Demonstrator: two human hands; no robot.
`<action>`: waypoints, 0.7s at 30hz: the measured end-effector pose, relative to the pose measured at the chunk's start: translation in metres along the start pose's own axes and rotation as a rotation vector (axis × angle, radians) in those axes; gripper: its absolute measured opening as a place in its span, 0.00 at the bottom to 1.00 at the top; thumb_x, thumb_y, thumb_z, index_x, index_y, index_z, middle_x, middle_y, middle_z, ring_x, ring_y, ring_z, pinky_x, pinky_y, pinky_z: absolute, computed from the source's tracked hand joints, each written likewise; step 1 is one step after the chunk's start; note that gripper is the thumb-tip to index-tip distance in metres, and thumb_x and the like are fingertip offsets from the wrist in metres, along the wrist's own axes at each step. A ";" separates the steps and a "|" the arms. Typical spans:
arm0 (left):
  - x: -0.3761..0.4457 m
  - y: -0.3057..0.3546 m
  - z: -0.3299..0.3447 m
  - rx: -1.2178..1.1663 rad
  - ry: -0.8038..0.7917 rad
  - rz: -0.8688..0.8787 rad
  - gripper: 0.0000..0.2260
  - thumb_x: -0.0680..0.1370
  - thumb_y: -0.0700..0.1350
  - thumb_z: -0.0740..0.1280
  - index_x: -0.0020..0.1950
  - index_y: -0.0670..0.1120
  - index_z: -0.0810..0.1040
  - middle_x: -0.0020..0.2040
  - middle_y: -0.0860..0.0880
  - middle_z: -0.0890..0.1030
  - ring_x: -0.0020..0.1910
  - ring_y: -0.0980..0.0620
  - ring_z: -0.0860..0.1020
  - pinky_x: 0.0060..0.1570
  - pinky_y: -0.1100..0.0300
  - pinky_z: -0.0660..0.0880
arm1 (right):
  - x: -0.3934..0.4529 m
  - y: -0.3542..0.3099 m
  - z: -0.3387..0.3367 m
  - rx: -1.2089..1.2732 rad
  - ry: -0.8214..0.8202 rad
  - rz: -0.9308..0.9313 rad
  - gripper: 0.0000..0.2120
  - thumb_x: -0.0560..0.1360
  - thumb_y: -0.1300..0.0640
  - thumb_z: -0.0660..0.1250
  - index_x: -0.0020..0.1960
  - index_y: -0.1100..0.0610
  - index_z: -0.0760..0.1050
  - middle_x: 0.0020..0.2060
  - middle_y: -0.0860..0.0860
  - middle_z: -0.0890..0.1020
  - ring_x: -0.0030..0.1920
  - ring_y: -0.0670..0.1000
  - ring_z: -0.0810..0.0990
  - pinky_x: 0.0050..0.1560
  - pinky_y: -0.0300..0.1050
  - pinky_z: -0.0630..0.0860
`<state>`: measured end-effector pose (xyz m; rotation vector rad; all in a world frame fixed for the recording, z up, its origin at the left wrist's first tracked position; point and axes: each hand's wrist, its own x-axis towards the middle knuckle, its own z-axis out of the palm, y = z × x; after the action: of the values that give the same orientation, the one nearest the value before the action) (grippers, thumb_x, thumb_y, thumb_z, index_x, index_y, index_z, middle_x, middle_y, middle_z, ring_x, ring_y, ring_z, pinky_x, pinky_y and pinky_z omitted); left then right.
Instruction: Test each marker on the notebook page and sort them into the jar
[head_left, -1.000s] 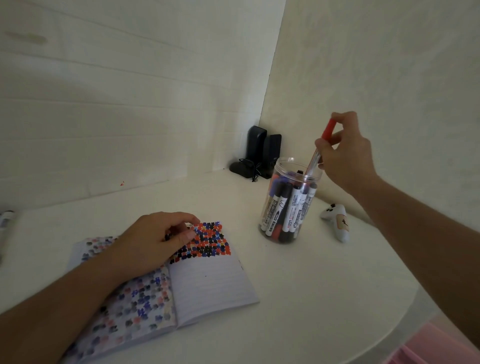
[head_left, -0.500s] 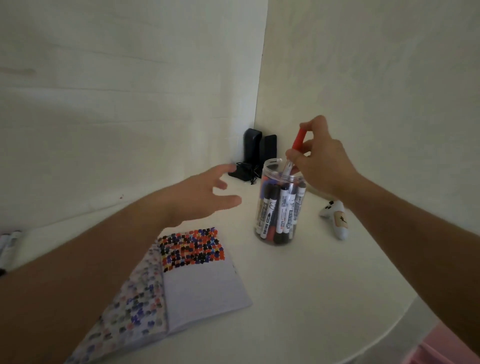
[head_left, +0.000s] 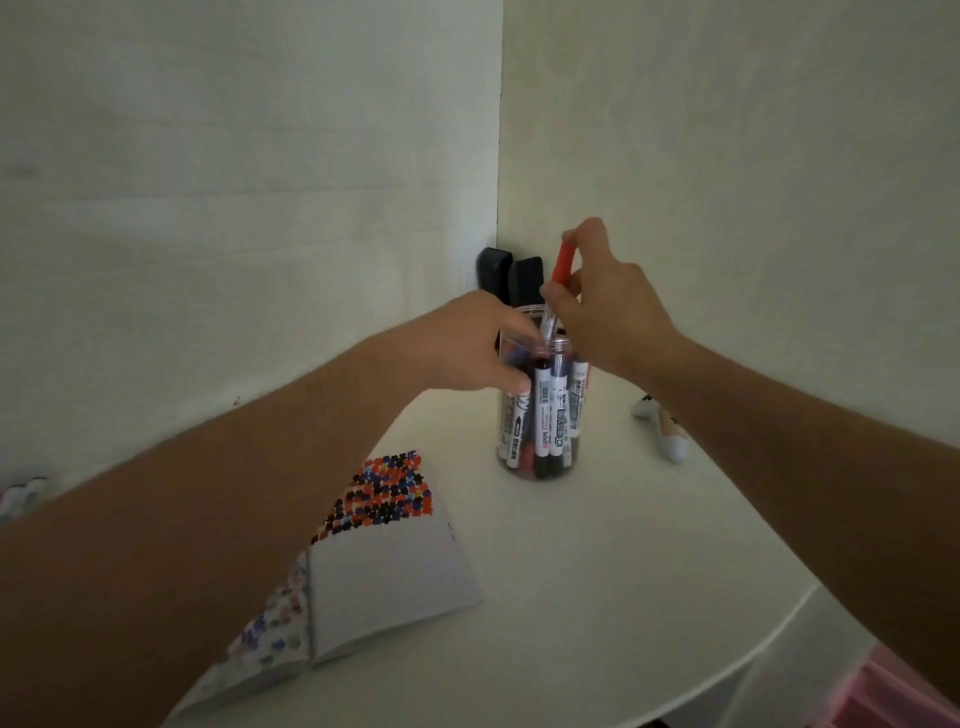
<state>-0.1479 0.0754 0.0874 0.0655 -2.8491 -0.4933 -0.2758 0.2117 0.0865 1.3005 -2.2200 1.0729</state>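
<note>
left hand (head_left: 467, 343): I see it gripping the clear plastic jar of markers (head_left: 540, 415) at the rim, steadying.
red-capped white marker (head_left: 558, 291): near-upright, tip inside jar mouth, directly below fingers.
right hand (head_left: 608, 306): pinches its upper barrel; I'd push straight down.

we see two bare forearms, both uncovered from the frame edge to the wrist, no sleeve showing on either. left hand (head_left: 470, 345) & right hand (head_left: 605, 301) are bare too: no glove, ring, watch or band visible. fine hair shows along the forearms, esp. the left one. nails look short & unpainted, one pale nail visible on the left thumb. rest of the body is out of frame.
</note>
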 end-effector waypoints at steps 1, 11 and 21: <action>0.004 -0.001 -0.003 0.052 -0.012 -0.003 0.13 0.73 0.46 0.78 0.56 0.54 0.84 0.47 0.59 0.79 0.49 0.59 0.78 0.48 0.61 0.72 | 0.001 0.000 -0.002 0.020 0.003 0.003 0.16 0.82 0.52 0.64 0.65 0.50 0.60 0.46 0.55 0.82 0.40 0.56 0.82 0.44 0.61 0.82; 0.010 -0.004 0.001 0.242 -0.083 -0.060 0.12 0.77 0.53 0.73 0.56 0.49 0.76 0.52 0.52 0.77 0.53 0.50 0.76 0.48 0.55 0.71 | 0.002 0.011 -0.009 0.268 -0.083 0.113 0.15 0.83 0.53 0.62 0.65 0.48 0.59 0.43 0.57 0.83 0.41 0.59 0.85 0.42 0.60 0.83; 0.000 -0.014 0.033 -0.349 0.094 -0.153 0.37 0.69 0.50 0.81 0.66 0.54 0.58 0.59 0.50 0.79 0.55 0.51 0.82 0.54 0.48 0.83 | -0.024 0.038 0.020 0.067 -0.181 -0.282 0.25 0.82 0.40 0.59 0.35 0.57 0.75 0.27 0.51 0.74 0.30 0.51 0.73 0.34 0.37 0.63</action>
<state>-0.1567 0.0726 0.0523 0.2361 -2.6356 -0.9830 -0.2942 0.2218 0.0425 1.7401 -2.0542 0.9630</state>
